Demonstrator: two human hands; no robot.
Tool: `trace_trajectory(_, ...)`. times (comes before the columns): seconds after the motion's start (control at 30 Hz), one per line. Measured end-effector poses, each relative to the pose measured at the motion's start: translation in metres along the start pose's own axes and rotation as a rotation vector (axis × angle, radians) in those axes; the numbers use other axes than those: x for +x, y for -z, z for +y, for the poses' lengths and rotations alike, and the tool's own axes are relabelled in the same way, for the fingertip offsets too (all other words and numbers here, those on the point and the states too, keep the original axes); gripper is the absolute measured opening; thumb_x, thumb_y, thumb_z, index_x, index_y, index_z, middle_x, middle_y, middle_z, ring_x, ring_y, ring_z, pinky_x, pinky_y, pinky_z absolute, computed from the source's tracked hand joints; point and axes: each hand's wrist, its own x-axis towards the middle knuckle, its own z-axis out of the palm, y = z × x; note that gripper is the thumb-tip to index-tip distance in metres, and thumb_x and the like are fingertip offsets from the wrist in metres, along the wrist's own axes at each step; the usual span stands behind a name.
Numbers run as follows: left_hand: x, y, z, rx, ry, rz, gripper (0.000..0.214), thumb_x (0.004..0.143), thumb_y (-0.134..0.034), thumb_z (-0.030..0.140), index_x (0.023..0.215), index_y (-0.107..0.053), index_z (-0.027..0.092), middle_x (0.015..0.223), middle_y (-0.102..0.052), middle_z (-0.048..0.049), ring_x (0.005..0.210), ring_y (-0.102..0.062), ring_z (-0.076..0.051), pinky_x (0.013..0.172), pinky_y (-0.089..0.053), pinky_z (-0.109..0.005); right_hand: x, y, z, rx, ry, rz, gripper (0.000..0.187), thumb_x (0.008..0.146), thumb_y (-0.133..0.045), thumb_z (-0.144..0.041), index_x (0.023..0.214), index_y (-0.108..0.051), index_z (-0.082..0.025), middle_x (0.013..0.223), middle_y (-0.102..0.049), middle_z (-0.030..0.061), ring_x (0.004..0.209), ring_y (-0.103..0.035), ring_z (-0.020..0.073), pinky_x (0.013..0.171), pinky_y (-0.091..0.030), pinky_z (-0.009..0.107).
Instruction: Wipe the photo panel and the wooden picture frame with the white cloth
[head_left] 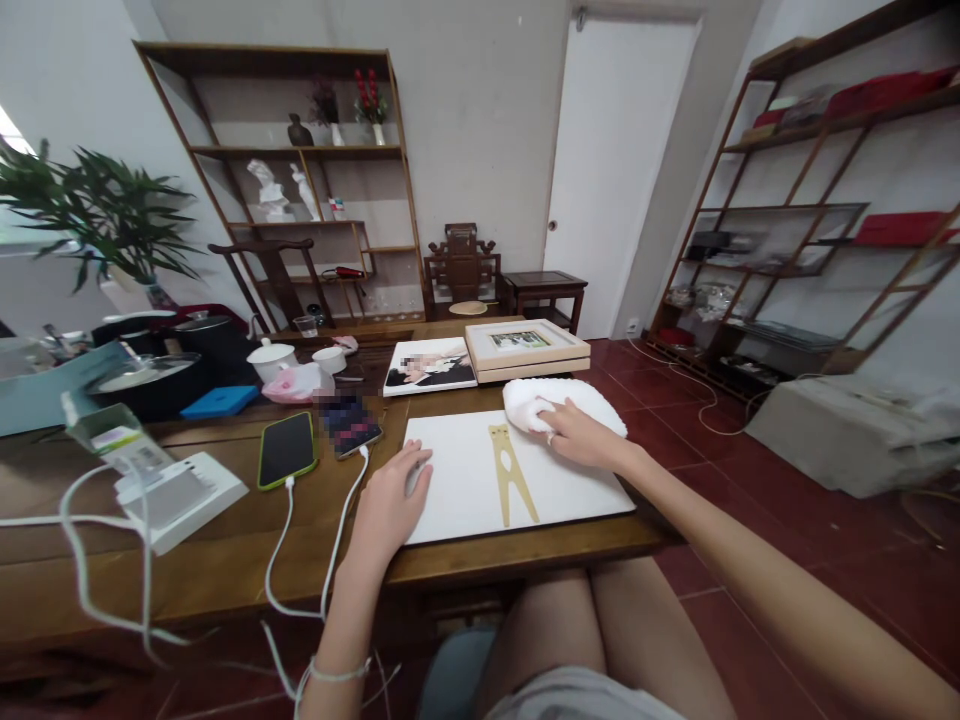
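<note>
A white board (457, 480) lies flat at the table's front edge, with a tan long-legged cat figure (500, 475) on its face. My left hand (394, 490) rests on the board's left edge, its fingers stretched out and holding nothing. At the board's far right corner, my right hand (581, 435) grips a bunched part of a fluffy white towel (592, 400). The rest of the towel spreads past the board's right side. Part of the towel under my fingers is hidden.
Behind the board are a photo print (431, 365) and stacked wooden frames (529, 350). To the left lie two phones, a green-edged one (288, 450) and a dark one (351, 425), with white cables, an opened white box (184, 495) and a lidded pan (150, 375).
</note>
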Motion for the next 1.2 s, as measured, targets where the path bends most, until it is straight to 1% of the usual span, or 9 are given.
trace_trajectory(0.1, 0.000, 0.000, 0.001, 0.007, 0.010, -0.003, 0.032, 0.086, -0.044, 0.032, 0.107, -0.065, 0.020, 0.128, -0.058, -0.0059, 0.120, -0.052, -0.023, 0.101, -0.040, -0.037, -0.021, 0.000, -0.011, 0.004, 0.014, -0.010, 0.031, 0.075, -0.037, -0.005, 0.095, -0.059, -0.015, 0.122, -0.057, 0.0153, 0.134, -0.026, 0.0289, 0.106, -0.019, 0.054)
trace_trajectory(0.23, 0.001, 0.000, 0.002, 0.006, 0.013, -0.009, 0.032, 0.086, -0.044, 0.031, 0.108, -0.064, 0.019, 0.128, -0.058, -0.0067, 0.122, -0.051, -0.023, 0.102, -0.039, -0.036, -0.078, 0.011, -0.042, 0.055, 0.024, -0.092, 0.024, 0.077, -0.040, -0.009, 0.090, -0.059, -0.016, 0.132, -0.050, 0.0155, 0.137, -0.020, 0.0272, 0.109, -0.015, 0.053)
trace_trajectory(0.4, 0.001, -0.001, 0.002, -0.001, 0.008, -0.006, 0.032, 0.086, -0.044, 0.031, 0.107, -0.064, 0.020, 0.128, -0.058, -0.0068, 0.122, -0.051, -0.023, 0.101, -0.040, -0.035, -0.128, 0.033, -0.061, 0.162, -0.059, -0.285, 0.021, 0.077, -0.042, -0.011, 0.086, -0.058, -0.020, 0.141, -0.042, 0.0081, 0.136, -0.022, 0.0304, 0.104, -0.029, 0.049)
trace_trajectory(0.5, 0.000, -0.001, 0.003, 0.000, 0.003, -0.002, 0.031, 0.086, -0.044, 0.031, 0.107, -0.064, 0.020, 0.128, -0.059, -0.0066, 0.122, -0.050, -0.022, 0.101, -0.040, -0.035, -0.117, 0.032, -0.045, 0.171, -0.095, -0.253, 0.020, 0.084, -0.040, -0.020, 0.091, -0.059, -0.020, 0.128, -0.054, 0.0115, 0.128, -0.036, 0.0321, 0.097, -0.036, 0.046)
trace_trajectory(0.67, 0.000, 0.000, 0.002, -0.004, -0.009, 0.013, 0.030, 0.086, -0.044, 0.030, 0.106, -0.064, 0.020, 0.126, -0.060, -0.0068, 0.122, -0.051, -0.022, 0.101, -0.041, -0.036, -0.047, 0.011, -0.007, 0.046, -0.026, -0.051, 0.022, 0.083, -0.038, -0.017, 0.087, -0.059, -0.019, 0.089, -0.065, 0.0082, 0.099, -0.055, 0.0282, 0.091, -0.037, 0.042)
trace_trajectory(0.77, 0.000, -0.001, 0.000, -0.005, -0.017, 0.021, 0.029, 0.086, -0.045, 0.031, 0.106, -0.064, 0.022, 0.125, -0.060, -0.0060, 0.121, -0.052, -0.022, 0.100, -0.042, -0.036, -0.007, 0.002, 0.002, 0.011, -0.039, 0.038, 0.023, 0.080, -0.037, -0.012, 0.085, -0.058, -0.018, 0.091, -0.063, 0.0095, 0.090, -0.054, 0.0271, 0.091, -0.034, 0.044)
trace_trajectory(0.87, 0.000, -0.002, -0.002, -0.002, -0.022, 0.015, 0.029, 0.086, -0.045, 0.030, 0.106, -0.064, 0.021, 0.125, -0.060, -0.0063, 0.121, -0.051, -0.022, 0.100, -0.041, -0.036, 0.007, -0.002, 0.001, 0.009, -0.042, 0.082, 0.025, 0.076, -0.037, -0.008, 0.085, -0.058, -0.017, 0.096, -0.062, 0.0105, 0.090, -0.053, 0.0262, 0.095, -0.029, 0.047)
trace_trajectory(1.03, 0.000, -0.002, -0.002, 0.001, -0.023, 0.015, 0.030, 0.086, -0.044, 0.030, 0.106, -0.064, 0.020, 0.126, -0.060, -0.0071, 0.121, -0.051, -0.022, 0.100, -0.041, -0.036, -0.031, 0.001, -0.021, 0.029, -0.013, 0.048, 0.026, 0.076, -0.037, -0.009, 0.087, -0.058, -0.020, 0.099, -0.063, 0.0088, 0.105, -0.050, 0.0275, 0.099, -0.026, 0.047)
trace_trajectory(1.2, 0.000, -0.001, 0.000, -0.007, -0.015, 0.015, 0.030, 0.086, -0.044, 0.030, 0.106, -0.064, 0.020, 0.126, -0.060, -0.0073, 0.121, -0.051, -0.022, 0.101, -0.041, -0.036, -0.096, 0.025, -0.055, 0.102, -0.014, -0.167, 0.025, 0.078, -0.038, -0.011, 0.089, -0.058, -0.020, 0.119, -0.057, 0.0110, 0.123, -0.040, 0.0316, 0.098, -0.030, 0.048)
